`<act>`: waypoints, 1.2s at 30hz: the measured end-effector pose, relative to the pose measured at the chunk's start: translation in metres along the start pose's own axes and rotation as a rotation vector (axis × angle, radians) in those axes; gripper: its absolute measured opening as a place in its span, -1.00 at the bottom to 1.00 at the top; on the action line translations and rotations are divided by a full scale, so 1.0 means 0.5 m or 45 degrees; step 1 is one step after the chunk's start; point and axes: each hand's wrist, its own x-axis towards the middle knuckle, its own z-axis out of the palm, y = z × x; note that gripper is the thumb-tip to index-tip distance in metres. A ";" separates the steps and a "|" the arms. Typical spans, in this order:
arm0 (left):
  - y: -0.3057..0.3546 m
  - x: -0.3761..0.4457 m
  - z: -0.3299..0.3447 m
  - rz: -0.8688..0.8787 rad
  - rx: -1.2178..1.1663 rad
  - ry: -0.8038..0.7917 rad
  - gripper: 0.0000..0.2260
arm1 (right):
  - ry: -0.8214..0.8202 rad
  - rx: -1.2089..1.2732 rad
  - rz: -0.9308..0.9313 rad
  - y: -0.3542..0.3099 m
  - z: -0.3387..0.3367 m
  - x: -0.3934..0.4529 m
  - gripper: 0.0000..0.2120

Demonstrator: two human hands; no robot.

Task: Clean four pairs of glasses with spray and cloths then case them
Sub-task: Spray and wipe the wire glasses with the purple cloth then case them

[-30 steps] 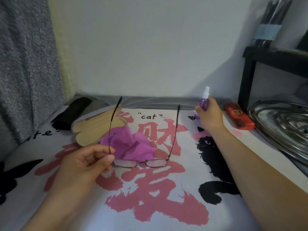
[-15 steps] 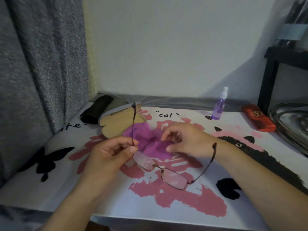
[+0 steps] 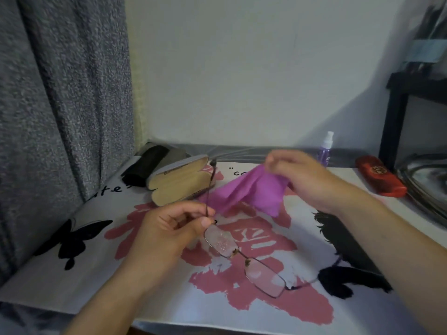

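Note:
A thin-framed pair of glasses [image 3: 244, 259] with spray droplets on its lenses hangs over the printed mat. My left hand [image 3: 169, 228] pinches it by the temple near the left lens. My right hand [image 3: 307, 180] grips a purple cloth [image 3: 251, 192] and holds it lifted above the mat, behind the glasses. The purple spray bottle [image 3: 325, 149] stands at the back, partly hidden behind my right hand. An open tan glasses case [image 3: 179, 182] lies at the back left.
A black soft case [image 3: 145, 165] lies beside the open case by the grey curtain [image 3: 60, 105]. A red case [image 3: 379, 178] lies at the back right, next to a metal tray [image 3: 425, 182] and a black shelf leg [image 3: 393, 124]. The mat [image 3: 96, 274] ends at the near table edge.
My right hand let go of the spray bottle, came over to the purple cloth and lifted it off the mat. My left hand turned the glasses, still holding the temple.

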 end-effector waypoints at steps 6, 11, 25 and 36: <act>0.048 0.100 0.071 0.262 0.015 -0.149 -0.79 | -0.007 -0.073 0.057 -0.045 -0.075 0.011 -0.75; 0.032 0.189 0.117 0.282 0.047 -0.222 -0.84 | 0.060 0.393 0.078 0.014 -0.055 0.021 -0.76; -0.058 0.216 0.137 0.350 0.005 -0.271 -0.81 | -0.137 0.720 0.363 0.089 -0.005 0.002 -0.76; -0.067 0.207 0.147 0.450 0.140 -0.309 -0.85 | -0.116 0.458 0.377 0.080 0.020 -0.009 -0.71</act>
